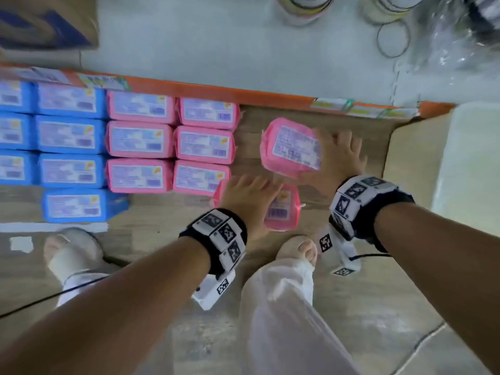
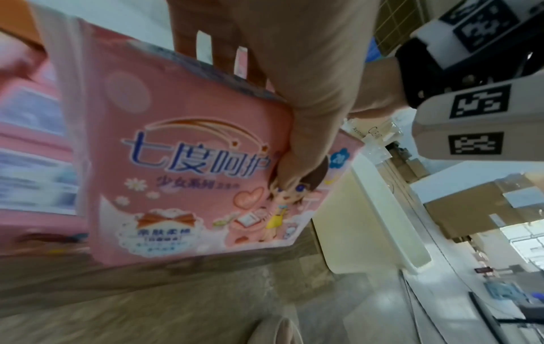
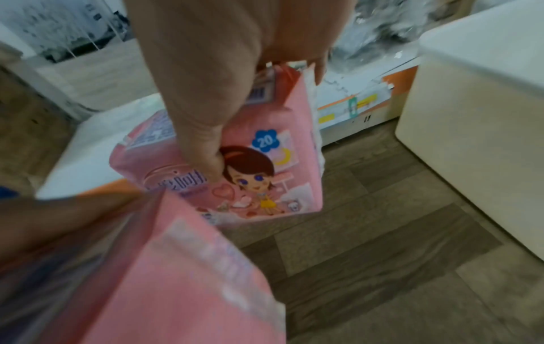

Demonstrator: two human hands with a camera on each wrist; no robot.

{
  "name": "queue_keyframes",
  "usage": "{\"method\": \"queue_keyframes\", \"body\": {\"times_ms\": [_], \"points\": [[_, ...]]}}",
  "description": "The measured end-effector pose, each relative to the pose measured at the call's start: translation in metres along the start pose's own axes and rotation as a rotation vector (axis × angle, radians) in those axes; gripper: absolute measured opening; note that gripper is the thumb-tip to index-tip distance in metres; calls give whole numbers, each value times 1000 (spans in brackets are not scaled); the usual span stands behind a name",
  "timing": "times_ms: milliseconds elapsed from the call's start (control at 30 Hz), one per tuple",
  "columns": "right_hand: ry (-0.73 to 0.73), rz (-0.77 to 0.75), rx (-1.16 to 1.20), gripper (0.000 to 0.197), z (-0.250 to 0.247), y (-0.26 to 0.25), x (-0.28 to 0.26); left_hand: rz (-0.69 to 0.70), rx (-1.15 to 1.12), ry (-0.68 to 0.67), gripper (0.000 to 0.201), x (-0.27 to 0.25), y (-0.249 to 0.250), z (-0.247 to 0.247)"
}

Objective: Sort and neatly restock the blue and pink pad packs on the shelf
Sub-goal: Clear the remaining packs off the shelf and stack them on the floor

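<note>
My right hand (image 1: 336, 155) pinches a soft, glossy pink pack (image 1: 292, 147), thumb on its printed face. My left hand (image 1: 249, 201) grips another pillowy pink pack (image 1: 281, 209). Left of both grips, rectangular pink packs (image 1: 170, 142) and blue packs (image 1: 54, 136) lie in rows.

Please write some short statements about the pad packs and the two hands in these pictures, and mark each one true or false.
1. Each hand holds a pink pack. True: the left hand grips one pink pack, and the right hand grips another pink pack.
2. The blue packs lie to the right of the pink packs. False: they lie to the left of the shelved pink packs.
3. One blue pack lies alone in front of the blue rows. True.
4. The right hand's pack already sits in line with the pink rows. False: it is tilted and apart from them.
5. The shelf edge is green. False: it is orange.
</note>
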State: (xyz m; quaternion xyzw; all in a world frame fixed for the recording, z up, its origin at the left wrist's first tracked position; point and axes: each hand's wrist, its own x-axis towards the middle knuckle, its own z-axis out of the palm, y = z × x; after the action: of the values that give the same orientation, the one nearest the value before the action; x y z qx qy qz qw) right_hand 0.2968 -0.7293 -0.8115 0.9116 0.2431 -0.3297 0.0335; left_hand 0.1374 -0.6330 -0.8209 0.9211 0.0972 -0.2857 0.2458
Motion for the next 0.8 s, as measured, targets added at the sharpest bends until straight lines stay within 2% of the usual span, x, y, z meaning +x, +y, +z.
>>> {"method": "queue_keyframes", "body": {"times_ms": [133,233,300,400,467,533,600,667,700,800], "points": [[-29,-84,-97,82,37,7,74,28,80,50,83,74,-14,33],[-51,-194,-219,84,55,12,118,41,148,51,85,107,-31,52],[-14,-245,-252,85,63,16,134,45,188,56,88,123,-38,58],[76,-336,-114,70,76,16,145,32,224,90,87,142,-45,63],[49,-374,14,58,83,17,151,-14,260,118,84,151,-52,67],[29,-363,108,53,86,20,151,-57,290,132,82,155,-56,73],[97,-318,188,46,89,25,145,-70,290,144,81,157,-56,79],[180,-187,276,37,95,34,137,-106,258,198,78,159,-56,82],[174,-117,322,35,99,37,134,-130,243,227,77,161,-56,82],[-47,-33,479,42,110,34,133,-192,235,222,89,169,-55,81]]}}
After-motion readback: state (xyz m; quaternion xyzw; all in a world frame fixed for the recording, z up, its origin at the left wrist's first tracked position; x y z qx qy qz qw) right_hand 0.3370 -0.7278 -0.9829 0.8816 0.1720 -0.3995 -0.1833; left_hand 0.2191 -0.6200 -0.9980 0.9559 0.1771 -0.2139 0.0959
